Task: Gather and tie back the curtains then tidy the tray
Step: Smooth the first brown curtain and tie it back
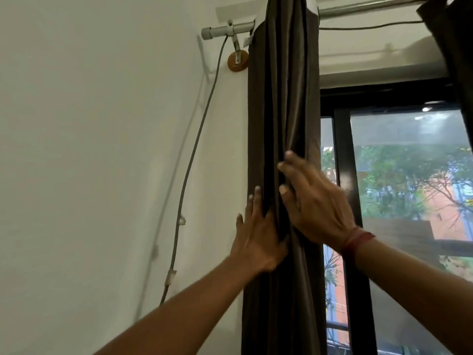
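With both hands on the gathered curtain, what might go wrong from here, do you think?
The left hand and right hand both rest on the dark brown gathered curtain, which nothing binds yet; freeing one hand may let the folds spread. The grey cable hanging on the wall beside the curtain might get caught in the bundle. Tugging downward could strain the silver metal rod at its bracket.

A grey metal curtain rod, fixed by a bracket to the white wall, carried a bunched dark brown curtain.
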